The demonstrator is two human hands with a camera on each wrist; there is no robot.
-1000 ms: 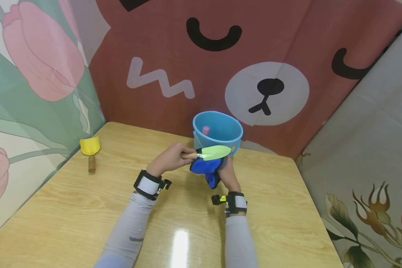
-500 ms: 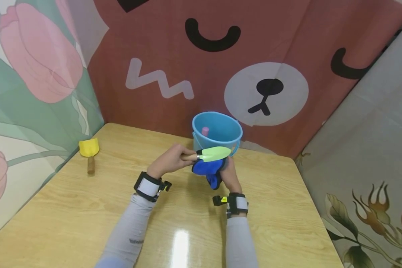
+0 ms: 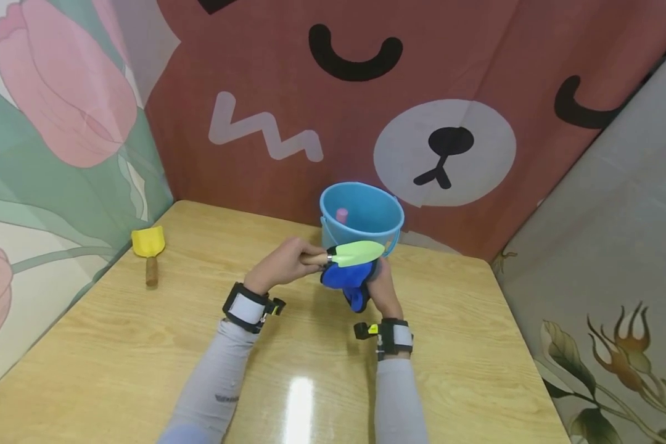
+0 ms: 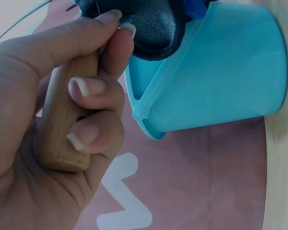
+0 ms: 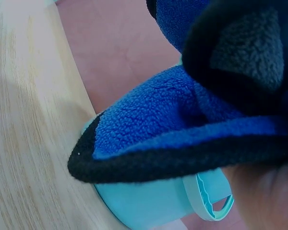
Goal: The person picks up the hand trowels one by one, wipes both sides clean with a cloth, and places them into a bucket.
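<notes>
My left hand grips the wooden handle of a small trowel with a light green blade. In the left wrist view its fingers curl round the handle, while thumb and forefinger meet right at the dark edge of a fleece piece. My right hand holds this blue fleece piece, which has black trim and grey patches. The fleece hangs folded below the trowel blade and hides most of the right fingers. Both hands are in front of a light blue bucket.
Inside the bucket a pink cylindrical end shows. A yellow toy shovel with a wooden handle lies at the left edge of the wooden table. Printed cloth walls close in the back and sides.
Both hands keep their holds. The fleece and the right hand have shifted slightly to the right, and the trowel stays nearly in place.
</notes>
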